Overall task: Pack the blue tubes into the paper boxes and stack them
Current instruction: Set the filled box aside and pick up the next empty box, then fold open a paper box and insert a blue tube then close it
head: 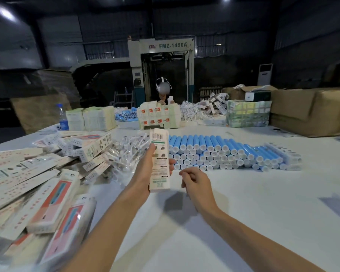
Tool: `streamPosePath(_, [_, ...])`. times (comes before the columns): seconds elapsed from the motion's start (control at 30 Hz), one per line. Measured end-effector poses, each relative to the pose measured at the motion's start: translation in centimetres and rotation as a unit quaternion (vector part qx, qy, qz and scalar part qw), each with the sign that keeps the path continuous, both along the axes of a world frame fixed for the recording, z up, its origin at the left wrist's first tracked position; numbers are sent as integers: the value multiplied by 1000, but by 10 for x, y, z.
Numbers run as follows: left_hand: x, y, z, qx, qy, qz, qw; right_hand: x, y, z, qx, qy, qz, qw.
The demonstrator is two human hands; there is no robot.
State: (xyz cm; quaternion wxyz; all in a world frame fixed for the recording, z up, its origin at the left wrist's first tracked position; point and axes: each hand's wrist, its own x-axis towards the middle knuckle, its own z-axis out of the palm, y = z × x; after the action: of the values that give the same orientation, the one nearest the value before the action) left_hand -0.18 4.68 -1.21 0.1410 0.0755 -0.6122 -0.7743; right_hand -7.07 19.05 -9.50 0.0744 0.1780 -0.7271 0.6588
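My left hand (145, 171) grips a long white paper box (159, 154) with green print and a barcode, held upright over the white table (243, 203). Just right of the box my right hand (194, 180) hovers with its fingers loosely curled and nothing in them. Behind both hands lies a stacked row of blue tubes with white caps (220, 152), caps facing me. To the left, packed paper boxes (53, 195) lie in a loose pile.
Clear plastic-wrapped pieces (126, 148) are heaped between the box pile and the tubes. Flat carton stacks (90, 118), a water bottle (62, 116), more blue tubes (126, 115) and brown cardboard boxes (310, 110) line the far side. Another person (163, 91) works across the table.
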Motion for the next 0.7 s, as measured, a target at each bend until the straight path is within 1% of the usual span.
streamPosePath(0.1, [-15, 15, -23, 30, 6, 30, 999, -17, 17, 24, -11, 8, -73, 997])
streamPosePath(0.17, [-22, 12, -37, 40, 11, 29, 999, -38, 35, 47, 21, 24, -115, 993])
streamPosePath(0.27, [-30, 6, -47, 22, 17, 19, 999, -80, 65, 80, 108, 56, -189, 974])
streamPosePath(0.37, [-34, 11, -52, -7, 13, 2, 1000, -131, 90, 98, 255, 48, -244, 934])
streamPosePath(0.43, [-32, 14, -58, -16, -9, -12, 1000, -157, 96, 103, 346, 22, -251, 904])
streamPosePath(0.57, [-26, 13, -64, -41, -43, -43, 997, -182, 89, 105, 461, -1, -217, 860])
streamPosePath(0.63, [-28, 12, -63, -16, -18, -39, 999, -186, 82, 102, 505, -7, -213, 836])
streamPosePath(0.7, [-31, 13, -61, 21, 15, -34, 999, -188, 79, 99, 511, -1, -225, 829])
